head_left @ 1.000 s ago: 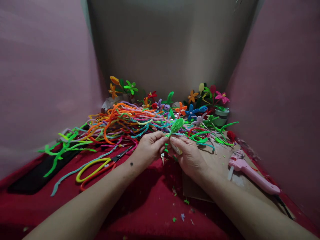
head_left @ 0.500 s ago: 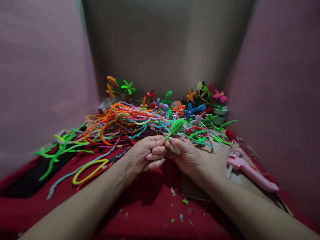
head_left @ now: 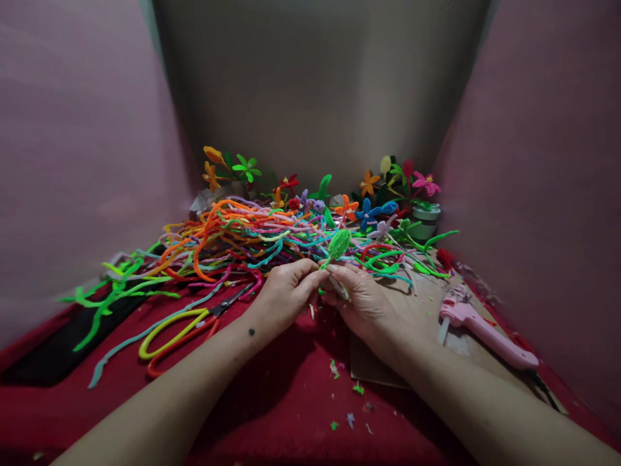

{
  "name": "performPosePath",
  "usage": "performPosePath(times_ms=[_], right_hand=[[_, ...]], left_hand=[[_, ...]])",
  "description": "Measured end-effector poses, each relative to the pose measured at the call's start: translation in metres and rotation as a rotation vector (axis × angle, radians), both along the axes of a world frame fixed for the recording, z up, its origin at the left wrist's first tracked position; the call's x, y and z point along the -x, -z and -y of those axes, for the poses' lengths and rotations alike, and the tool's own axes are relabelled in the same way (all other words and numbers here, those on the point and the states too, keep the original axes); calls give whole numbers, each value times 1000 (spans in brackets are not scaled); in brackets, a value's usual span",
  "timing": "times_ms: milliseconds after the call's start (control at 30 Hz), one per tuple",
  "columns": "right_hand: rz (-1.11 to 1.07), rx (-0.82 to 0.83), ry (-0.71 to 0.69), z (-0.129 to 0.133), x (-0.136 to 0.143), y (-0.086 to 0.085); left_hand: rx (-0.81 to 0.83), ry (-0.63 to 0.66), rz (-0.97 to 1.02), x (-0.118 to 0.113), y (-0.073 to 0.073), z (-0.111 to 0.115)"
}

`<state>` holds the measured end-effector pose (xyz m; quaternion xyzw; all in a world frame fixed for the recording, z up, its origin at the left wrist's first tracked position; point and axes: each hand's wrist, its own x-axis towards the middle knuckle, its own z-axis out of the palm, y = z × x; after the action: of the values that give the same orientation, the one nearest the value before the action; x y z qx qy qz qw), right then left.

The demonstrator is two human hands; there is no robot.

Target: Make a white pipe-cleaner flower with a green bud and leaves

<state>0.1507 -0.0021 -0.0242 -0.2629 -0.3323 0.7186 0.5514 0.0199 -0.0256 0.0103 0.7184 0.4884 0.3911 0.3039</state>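
A green fuzzy flower bud (head_left: 339, 244), made from pipe cleaner, stands tilted to the right just above my fingers. My left hand (head_left: 291, 288) pinches its green stem between thumb and index finger, and the other fingers curl underneath. Close beside it, my right hand (head_left: 361, 294) is closed around the stem just below the bud, its thumb on top. A pale strip pokes out by the right thumb; I cannot make out what it is. The stem's lower end is hidden by the hands.
A heap of colourful pipe cleaners (head_left: 228, 236) lies behind the hands, finished flowers (head_left: 366, 213) beyond it. Scissors (head_left: 194, 314) lie left on the red cloth (head_left: 272, 414). To the right, a pink glue gun (head_left: 490, 333) rests on cardboard (head_left: 376, 362). Walls close in both sides.
My left hand has turned over, its back now showing and its fingers folded below the stem. The bud has rotated slightly in place. The right hand has barely moved.
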Motion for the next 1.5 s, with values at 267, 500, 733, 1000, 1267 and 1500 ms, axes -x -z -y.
performPosePath(times_ms=[267,500,733,1000,1267,1500], right_hand=[[24,-11,5,-1,0,0],[38,17,23,3,0,-4],[33,1,-15,0,-1,0],[27,-27,16,1,0,0],[118,-148,122,3,1,4],[228,-276,110,9,0,-6]], left_hand=[[7,-45,304,1,-7,-3],[125,-74,550,6,-10,-3],[330,29,718,8,-8,-8],[15,-74,161,3,2,-7],[-310,-128,-263,-1,22,-2],[-31,-67,138,2,13,-6]])
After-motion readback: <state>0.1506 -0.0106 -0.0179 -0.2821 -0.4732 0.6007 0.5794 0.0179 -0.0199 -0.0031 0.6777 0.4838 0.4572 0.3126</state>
